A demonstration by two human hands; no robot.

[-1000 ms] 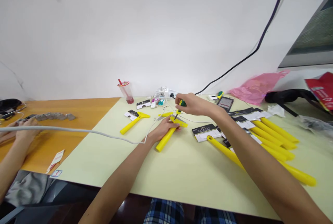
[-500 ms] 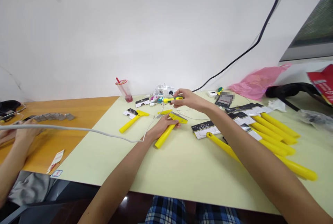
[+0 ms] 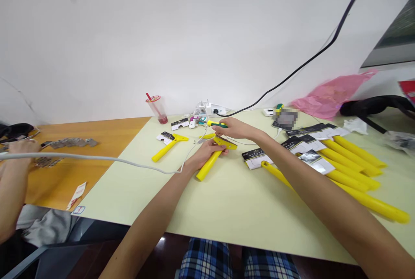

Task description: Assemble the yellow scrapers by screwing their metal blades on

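My left hand (image 3: 205,151) is closed around the head of a yellow scraper (image 3: 208,166), whose handle points down toward me. Just above it, my right hand (image 3: 235,128) grips a screwdriver (image 3: 216,124) with a yellow and green handle. The screwdriver is held apart from the scraper head, roughly level, its tip to the left. Another yellow scraper (image 3: 167,147) lies to the left, by a black and white card (image 3: 166,137). Behind my left hand lies a small yellow piece (image 3: 207,136), partly hidden.
Several carded yellow scrapers (image 3: 353,175) lie on the right under my forearm. A cup with a straw (image 3: 157,108) stands near the wall, beside a power strip (image 3: 210,108). A white cable (image 3: 106,162) crosses on the left. A co-worker's hand (image 3: 24,146) is at the orange table.
The screwdriver has turned slightly in my right hand, with its green end now toward the palm. The scraper stays in my left hand. The whole view has shifted a little.
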